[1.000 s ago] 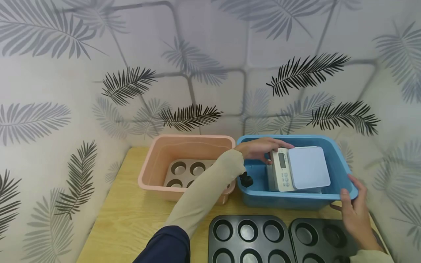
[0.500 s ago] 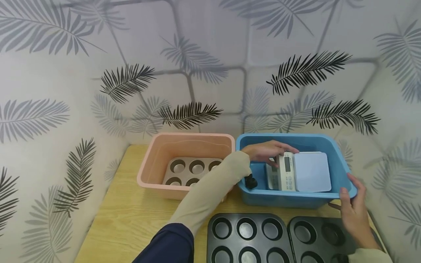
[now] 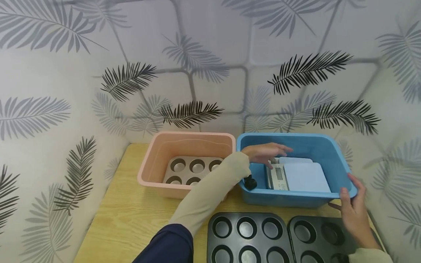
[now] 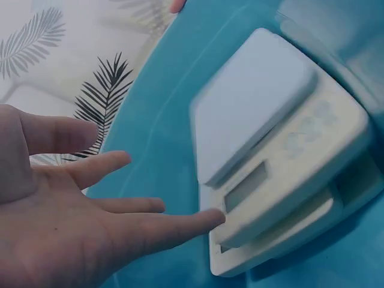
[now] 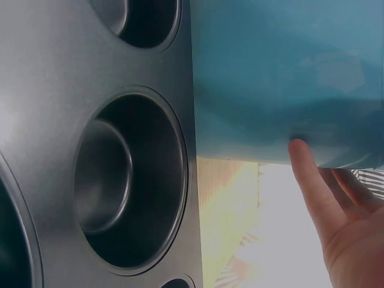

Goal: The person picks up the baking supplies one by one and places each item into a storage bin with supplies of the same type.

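Two white kitchen scales lie one on the other in the blue tub (image 3: 283, 195). The upper scale (image 3: 306, 177) has its display toward the left; part of the lower scale (image 3: 294, 160) shows behind it. My left hand (image 3: 264, 151) reaches over the tub's left part, fingers spread and holding nothing. In the left wrist view one fingertip (image 4: 213, 219) is right at the upper scale's display end, and the lower scale (image 4: 282, 246) sticks out beneath. At the tub's front right corner, my right hand (image 3: 356, 212) grips, its thumb (image 5: 306, 168) on the outer wall.
Left of the blue tub stands a peach tub (image 3: 184, 188) with a light muffin tin (image 3: 187, 170) inside. Two dark muffin tins, one left (image 3: 260, 215) and one right (image 3: 319, 221), lie in front on the wooden table (image 3: 121, 212). A patterned wall rises behind.
The upper scale has come down from a raised, tilted position onto the lower one. My left hand has let go of it and drawn slightly back. The right hand stays at the tub's corner.
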{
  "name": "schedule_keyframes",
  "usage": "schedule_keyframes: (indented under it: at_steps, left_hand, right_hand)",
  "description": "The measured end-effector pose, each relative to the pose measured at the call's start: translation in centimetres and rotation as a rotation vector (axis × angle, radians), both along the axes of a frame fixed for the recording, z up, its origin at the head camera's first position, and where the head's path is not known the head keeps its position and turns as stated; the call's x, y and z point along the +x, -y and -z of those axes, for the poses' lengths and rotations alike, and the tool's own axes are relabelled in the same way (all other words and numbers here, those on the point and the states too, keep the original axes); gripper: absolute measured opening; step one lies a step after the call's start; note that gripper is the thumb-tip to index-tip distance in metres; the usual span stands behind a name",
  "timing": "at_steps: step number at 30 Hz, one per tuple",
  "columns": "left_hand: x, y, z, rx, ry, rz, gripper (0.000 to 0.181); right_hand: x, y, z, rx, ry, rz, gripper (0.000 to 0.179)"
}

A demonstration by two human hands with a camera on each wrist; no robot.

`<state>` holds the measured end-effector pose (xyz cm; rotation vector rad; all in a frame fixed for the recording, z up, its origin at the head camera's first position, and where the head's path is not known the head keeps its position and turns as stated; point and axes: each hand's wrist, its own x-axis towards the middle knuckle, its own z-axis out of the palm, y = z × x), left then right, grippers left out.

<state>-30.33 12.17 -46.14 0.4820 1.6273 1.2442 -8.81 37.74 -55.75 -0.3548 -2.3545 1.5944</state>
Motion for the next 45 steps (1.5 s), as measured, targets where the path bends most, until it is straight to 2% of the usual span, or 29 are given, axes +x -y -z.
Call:
schedule_keyframes:
  at_steps: [6, 15, 27, 37, 45]
  left_hand:
    - [0.1, 0.5, -0.5, 0.005, -0.004, 0.022, 0.056]
    - [0.2, 1.7, -1.5, 0.018, -0.05, 0.063, 0.054]
    - [1.3, 3.2, -3.4, 0.042, -0.086, 0.04, 0.054]
    - [2.0, 4.7, -5.3, 0.085, -0.141, 0.057, 0.058]
    - [3.4, 6.0, -6.9, 0.131, -0.168, 0.086, 0.055]
  right_hand:
    - [-0.1, 0.2, -0.1, -0.001, 0.005, 0.004, 0.065]
    - [0.0, 0.2, -0.1, -0.001, 0.007, 0.003, 0.066]
    - [0.0, 0.2, 0.0, -0.007, 0.009, 0.014, 0.065]
    - [0.1, 0.2, -0.4, 0.002, 0.01, 0.017, 0.065]
    - [0.0, 0.4, -0.3, -0.01, 0.006, 0.025, 0.065]
